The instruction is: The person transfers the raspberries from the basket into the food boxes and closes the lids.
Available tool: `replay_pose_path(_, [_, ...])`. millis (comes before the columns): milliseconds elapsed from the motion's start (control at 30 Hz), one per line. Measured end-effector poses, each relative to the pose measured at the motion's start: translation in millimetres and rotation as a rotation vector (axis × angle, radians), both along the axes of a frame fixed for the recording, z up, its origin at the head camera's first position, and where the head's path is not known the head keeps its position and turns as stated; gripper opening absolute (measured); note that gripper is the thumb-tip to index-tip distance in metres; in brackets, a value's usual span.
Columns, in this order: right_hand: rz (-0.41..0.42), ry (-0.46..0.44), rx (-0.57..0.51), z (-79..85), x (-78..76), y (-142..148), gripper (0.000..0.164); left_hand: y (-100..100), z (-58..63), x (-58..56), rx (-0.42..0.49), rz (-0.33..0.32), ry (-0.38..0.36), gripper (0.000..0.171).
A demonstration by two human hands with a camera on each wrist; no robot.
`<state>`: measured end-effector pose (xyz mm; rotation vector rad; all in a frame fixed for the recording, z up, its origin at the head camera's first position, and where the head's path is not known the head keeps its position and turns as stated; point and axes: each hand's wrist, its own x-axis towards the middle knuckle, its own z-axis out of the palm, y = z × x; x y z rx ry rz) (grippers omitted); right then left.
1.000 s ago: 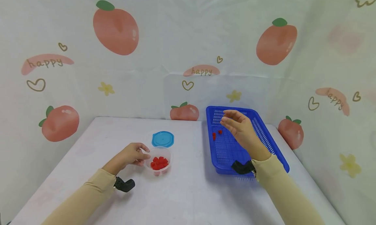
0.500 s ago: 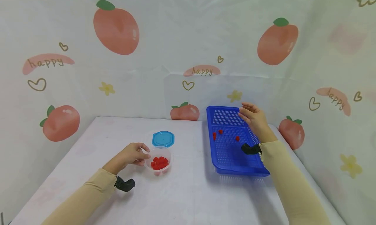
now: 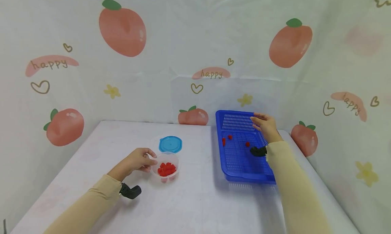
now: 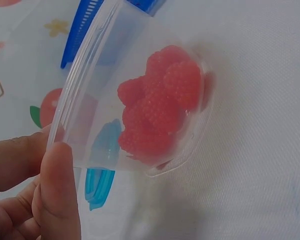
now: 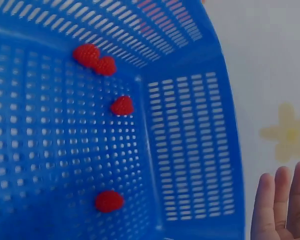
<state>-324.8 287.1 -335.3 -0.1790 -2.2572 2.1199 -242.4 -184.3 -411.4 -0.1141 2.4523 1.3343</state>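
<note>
My left hand (image 3: 138, 160) pinches the rim of a small clear plastic tub (image 3: 166, 157) between thumb and fingers. Red raspberries (image 4: 155, 110) are heaped in the bottom of the tub, which stands on the table. Over the back right part of a blue plastic basket (image 3: 227, 177) hovers my right hand (image 3: 265, 126), its fingers loosely extended and holding nothing visible. Several raspberries lie on the basket's floor: a touching pair (image 5: 86, 55) by one wall, a single raspberry (image 5: 122, 106) near them, and another raspberry (image 5: 109, 201) farther off.
A light blue lid (image 3: 170, 144) lies on the white table (image 3: 195, 200) just behind the tub. Behind the basket hangs a white cloth backdrop (image 3: 171, 40) printed with fruit, hearts and flowers.
My right hand has shifted right and back from over the basket's middle, then dropped slightly, uncovering one raspberry. The left hand and the tub have stayed in place.
</note>
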Motion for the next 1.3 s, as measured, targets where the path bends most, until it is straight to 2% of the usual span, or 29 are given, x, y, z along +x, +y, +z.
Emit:
replay_pose_path(267, [-0.086,-0.103,0.072,-20.9,-4.1,6,0.059,0,0.1,-0.7,-0.007,-0.005,-0.001,0.041])
replay_pose_path(467, [-0.084,-0.162,0.138,-33.6,-0.8,7,0.058,-1,1.0,-0.3,-0.005,-0.014,0.003,0.041])
replay_pose_path(900, [-0.09,-0.213,0.108,-50.6,-4.3,5,0.056,0,-0.1,-1.5,-0.003,-0.014,0.0,0.04])
replay_pose_path(1300, [-0.076,-0.267,0.302,-66.2,-9.9,-2,0.047,0,3.0,1.2,-0.004,-0.016,0.003,0.042])
